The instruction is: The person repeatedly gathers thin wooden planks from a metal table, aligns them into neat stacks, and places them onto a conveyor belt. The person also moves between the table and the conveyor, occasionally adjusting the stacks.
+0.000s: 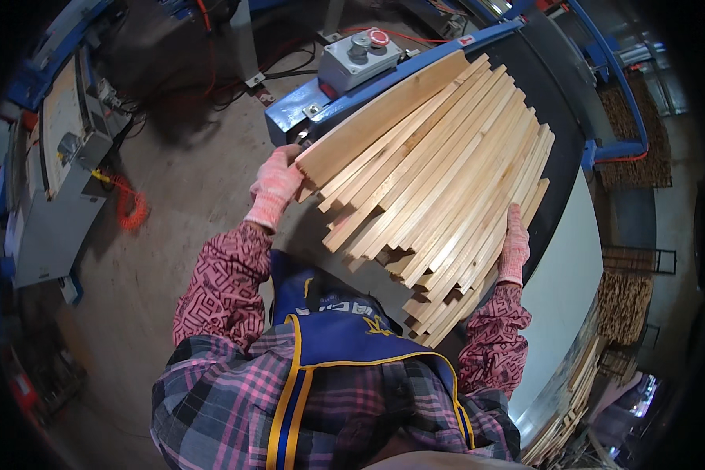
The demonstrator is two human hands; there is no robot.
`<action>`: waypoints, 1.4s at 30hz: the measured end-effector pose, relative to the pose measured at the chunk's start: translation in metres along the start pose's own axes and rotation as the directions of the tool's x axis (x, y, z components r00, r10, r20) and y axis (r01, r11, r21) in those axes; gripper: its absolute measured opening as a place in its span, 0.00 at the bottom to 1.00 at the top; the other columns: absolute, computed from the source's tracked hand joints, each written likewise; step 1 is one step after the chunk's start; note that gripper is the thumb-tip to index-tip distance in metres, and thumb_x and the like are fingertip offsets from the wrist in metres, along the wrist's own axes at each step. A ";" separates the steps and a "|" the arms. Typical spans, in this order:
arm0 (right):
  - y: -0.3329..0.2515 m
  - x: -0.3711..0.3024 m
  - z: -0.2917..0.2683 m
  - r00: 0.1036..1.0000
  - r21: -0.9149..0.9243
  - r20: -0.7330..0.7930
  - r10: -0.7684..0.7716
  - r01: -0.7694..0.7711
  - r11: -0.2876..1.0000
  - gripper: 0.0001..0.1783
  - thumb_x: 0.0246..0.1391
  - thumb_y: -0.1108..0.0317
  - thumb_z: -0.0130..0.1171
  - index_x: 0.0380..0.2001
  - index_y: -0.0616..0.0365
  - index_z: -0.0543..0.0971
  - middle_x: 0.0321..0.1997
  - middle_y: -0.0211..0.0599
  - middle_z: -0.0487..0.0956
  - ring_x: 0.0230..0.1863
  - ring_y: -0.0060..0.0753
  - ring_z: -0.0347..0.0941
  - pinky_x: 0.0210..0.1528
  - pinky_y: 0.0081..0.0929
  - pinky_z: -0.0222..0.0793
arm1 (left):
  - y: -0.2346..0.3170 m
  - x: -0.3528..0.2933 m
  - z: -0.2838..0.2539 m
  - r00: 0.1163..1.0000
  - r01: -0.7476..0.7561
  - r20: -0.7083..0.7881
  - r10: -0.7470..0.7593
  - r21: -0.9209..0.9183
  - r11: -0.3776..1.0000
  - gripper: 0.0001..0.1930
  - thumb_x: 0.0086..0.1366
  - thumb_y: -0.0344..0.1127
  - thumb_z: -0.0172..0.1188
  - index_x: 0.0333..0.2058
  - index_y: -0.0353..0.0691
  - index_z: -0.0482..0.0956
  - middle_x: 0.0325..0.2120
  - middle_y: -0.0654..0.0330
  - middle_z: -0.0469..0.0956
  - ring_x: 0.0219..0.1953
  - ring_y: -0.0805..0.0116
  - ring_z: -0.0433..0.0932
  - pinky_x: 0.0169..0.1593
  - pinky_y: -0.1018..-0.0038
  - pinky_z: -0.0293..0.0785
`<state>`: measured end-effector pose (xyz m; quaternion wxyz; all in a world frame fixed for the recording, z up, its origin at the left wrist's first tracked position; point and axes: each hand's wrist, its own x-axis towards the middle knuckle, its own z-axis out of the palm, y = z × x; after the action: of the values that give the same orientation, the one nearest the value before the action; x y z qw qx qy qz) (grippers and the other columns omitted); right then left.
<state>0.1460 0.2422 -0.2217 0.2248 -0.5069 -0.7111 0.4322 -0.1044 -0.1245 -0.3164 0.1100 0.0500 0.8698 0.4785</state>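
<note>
A wide bundle of pale wooden strips (446,172) lies fanned out before me, its near ends uneven and overhanging the belt's near end. On its left side stands a broader wooden board (384,117) on edge. My left hand (277,184), in a pink knitted glove, is closed round the near end of this board; some fingertips are hidden. My right hand (514,247), gloved alike, presses against the right side of the bundle, a digit stretched along the outer strips. Its other fingers are hidden by wood.
A dark conveyor belt (552,86) with a blue frame (298,117) runs under the wood. A grey control box (356,63) with a red button sits beyond the board. A pale table surface (560,290) is at right. Strip stacks (623,309) stand farther right, a machine (63,172) at left.
</note>
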 end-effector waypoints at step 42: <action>0.029 0.012 -0.023 0.980 -0.379 0.093 -0.178 0.200 0.904 0.53 0.57 0.23 0.39 0.61 0.65 0.70 0.60 0.60 0.73 0.63 0.60 0.67 0.63 0.41 0.62 | 0.102 -0.013 0.002 0.912 -0.034 0.411 -0.021 0.127 0.991 0.21 0.51 0.33 0.67 0.47 0.48 0.82 0.37 0.55 0.82 0.44 0.56 0.81 0.44 0.68 0.77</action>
<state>0.1741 0.2652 -0.2357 0.1415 -0.4577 -0.8340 0.2739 -0.0934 -0.0704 -0.2294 0.2854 0.1594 0.8565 0.3993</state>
